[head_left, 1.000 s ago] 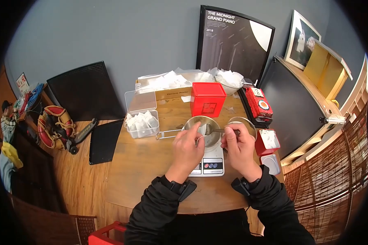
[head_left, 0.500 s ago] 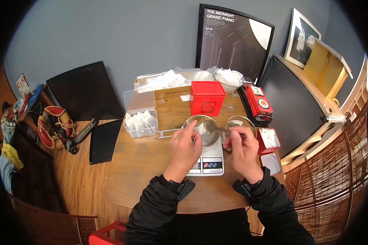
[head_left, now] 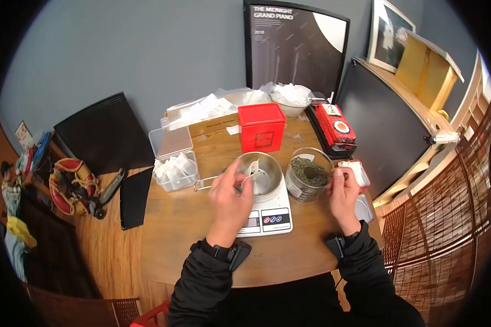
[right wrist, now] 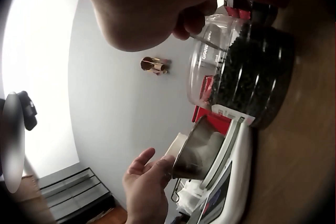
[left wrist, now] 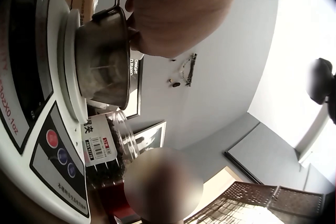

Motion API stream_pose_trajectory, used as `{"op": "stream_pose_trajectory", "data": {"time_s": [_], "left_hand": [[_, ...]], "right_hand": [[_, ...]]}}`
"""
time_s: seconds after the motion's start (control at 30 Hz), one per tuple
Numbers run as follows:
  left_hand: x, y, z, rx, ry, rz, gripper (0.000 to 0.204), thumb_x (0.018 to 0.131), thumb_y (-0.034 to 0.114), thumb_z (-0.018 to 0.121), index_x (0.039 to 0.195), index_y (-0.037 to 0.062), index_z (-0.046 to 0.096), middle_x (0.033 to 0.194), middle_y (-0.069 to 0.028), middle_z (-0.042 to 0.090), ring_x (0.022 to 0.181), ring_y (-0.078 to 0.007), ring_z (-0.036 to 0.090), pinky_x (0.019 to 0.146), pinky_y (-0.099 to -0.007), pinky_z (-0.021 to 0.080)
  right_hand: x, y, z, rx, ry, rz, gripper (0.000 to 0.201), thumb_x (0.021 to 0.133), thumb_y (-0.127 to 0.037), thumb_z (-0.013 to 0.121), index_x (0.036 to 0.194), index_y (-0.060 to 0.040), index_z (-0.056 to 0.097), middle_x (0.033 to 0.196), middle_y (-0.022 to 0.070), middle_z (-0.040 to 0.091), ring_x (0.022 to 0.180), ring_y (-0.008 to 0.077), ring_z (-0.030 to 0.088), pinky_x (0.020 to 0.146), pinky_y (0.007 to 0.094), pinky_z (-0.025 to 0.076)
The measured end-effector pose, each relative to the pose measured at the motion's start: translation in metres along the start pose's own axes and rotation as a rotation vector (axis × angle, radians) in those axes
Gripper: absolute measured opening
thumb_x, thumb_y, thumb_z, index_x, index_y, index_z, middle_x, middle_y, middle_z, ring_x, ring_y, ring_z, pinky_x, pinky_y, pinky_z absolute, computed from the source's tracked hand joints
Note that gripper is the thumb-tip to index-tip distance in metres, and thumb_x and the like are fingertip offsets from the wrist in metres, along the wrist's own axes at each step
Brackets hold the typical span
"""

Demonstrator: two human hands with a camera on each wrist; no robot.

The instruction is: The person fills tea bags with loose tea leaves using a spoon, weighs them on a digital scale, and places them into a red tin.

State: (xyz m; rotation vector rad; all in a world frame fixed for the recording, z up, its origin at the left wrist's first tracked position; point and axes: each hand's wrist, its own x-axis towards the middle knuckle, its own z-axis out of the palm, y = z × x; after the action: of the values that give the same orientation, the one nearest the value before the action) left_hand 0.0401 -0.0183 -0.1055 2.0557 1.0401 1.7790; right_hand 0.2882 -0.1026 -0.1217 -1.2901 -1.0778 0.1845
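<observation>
My left hand (head_left: pixel 232 199) holds a small white tea bag (head_left: pixel 252 170), pinched at its mouth, over the metal pot (head_left: pixel 270 171). The pot stands on a white kitchen scale (head_left: pixel 281 223). My right hand (head_left: pixel 345 199) grips a spoon (head_left: pixel 313 172), whose bowl dips into dark dried tea leaves (right wrist: pixel 236 71) inside a clear jar (head_left: pixel 300 192). That jar stands right of the pot. In the right wrist view the spoon's handle slants down over the jar's rim, and the bowl end is hidden among the leaves.
A clear box of filled bags (head_left: pixel 176 171) sits left of the pot. Behind it stands a red tin (head_left: pixel 261 131). Farther back are a bowl of white bags (head_left: pixel 291 98) and a cardboard box (head_left: pixel 204 128). A red package (head_left: pixel 335 126) lies at the back right.
My right hand has moved right with the spoon, from over the pot to the jar, and the spoon's bowl now sits in the leaves. My left hand still holds the bag over the pot.
</observation>
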Motion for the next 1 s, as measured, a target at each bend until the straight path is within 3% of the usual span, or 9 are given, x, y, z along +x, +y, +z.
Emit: {"op": "stream_pose_trajectory", "data": {"time_s": [0.1, 0.17, 0.27, 0.3, 0.37, 1.0], "left_hand": [[-0.001, -0.001, -0.001, 0.014, -0.053, -0.021, 0.046, 0.075, -0.002, 0.073, 0.121, 0.0002, 0.064, 0.078, -0.0083, 0.071, 0.077, -0.0262, 0.068, 0.073, -0.0372, 0.054], [-0.002, -0.004, -0.002, 0.016, -0.031, -0.003, 0.046, 0.08, -0.003, 0.073, 0.124, -0.0009, 0.061, 0.082, -0.0082, 0.072, 0.074, -0.0173, 0.069, 0.074, -0.0306, 0.055], [-0.002, -0.002, -0.005, 0.042, -0.058, -0.017, 0.045, 0.081, -0.002, 0.072, 0.125, -0.0016, 0.06, 0.082, -0.0079, 0.072, 0.075, -0.0155, 0.07, 0.075, -0.0293, 0.055], [-0.003, -0.002, -0.003, 0.036, -0.07, -0.01, 0.045, 0.081, -0.002, 0.072, 0.125, -0.0016, 0.06, 0.082, -0.0079, 0.072, 0.075, -0.0155, 0.07, 0.075, -0.0293, 0.055], [-0.006, -0.003, 0.002, -0.006, -0.086, -0.075, 0.045, 0.078, -0.003, 0.073, 0.122, -0.0023, 0.063, 0.08, -0.0082, 0.07, 0.077, -0.0237, 0.067, 0.073, -0.0355, 0.054], [-0.008, -0.003, 0.002, -0.027, -0.12, -0.092, 0.045, 0.078, -0.004, 0.072, 0.121, -0.0037, 0.062, 0.08, -0.0088, 0.07, 0.074, -0.0216, 0.067, 0.071, -0.0345, 0.055]], "right_hand": [[-0.005, -0.011, 0.002, 0.16, -0.018, 0.141, 0.024, 0.107, -0.024, 0.049, 0.1, -0.0024, 0.056, 0.067, 0.0027, 0.056, 0.057, 0.0072, 0.051, 0.051, 0.0219, 0.042], [-0.005, -0.012, 0.002, 0.19, 0.006, 0.144, 0.025, 0.107, -0.025, 0.049, 0.101, -0.0017, 0.056, 0.067, 0.0042, 0.057, 0.055, 0.0082, 0.052, 0.051, 0.0223, 0.043], [-0.004, -0.01, 0.001, 0.288, 0.06, 0.252, 0.025, 0.107, -0.025, 0.048, 0.1, -0.0025, 0.055, 0.067, 0.0046, 0.058, 0.05, 0.0088, 0.052, 0.048, 0.0221, 0.042], [-0.003, -0.009, 0.0, 0.288, 0.075, 0.255, 0.025, 0.107, -0.025, 0.048, 0.1, -0.0025, 0.055, 0.067, 0.0046, 0.058, 0.05, 0.0088, 0.052, 0.048, 0.0221, 0.042], [-0.002, -0.006, -0.002, 0.317, 0.104, 0.313, 0.026, 0.107, -0.027, 0.048, 0.1, -0.0037, 0.054, 0.066, 0.0045, 0.06, 0.049, 0.0094, 0.054, 0.045, 0.0222, 0.042], [-0.002, -0.009, -0.01, 0.599, 0.244, 0.411, 0.022, 0.107, -0.026, 0.047, 0.103, -0.0049, 0.054, 0.066, 0.0061, 0.062, 0.048, 0.0153, 0.059, 0.042, 0.0261, 0.044]]}}
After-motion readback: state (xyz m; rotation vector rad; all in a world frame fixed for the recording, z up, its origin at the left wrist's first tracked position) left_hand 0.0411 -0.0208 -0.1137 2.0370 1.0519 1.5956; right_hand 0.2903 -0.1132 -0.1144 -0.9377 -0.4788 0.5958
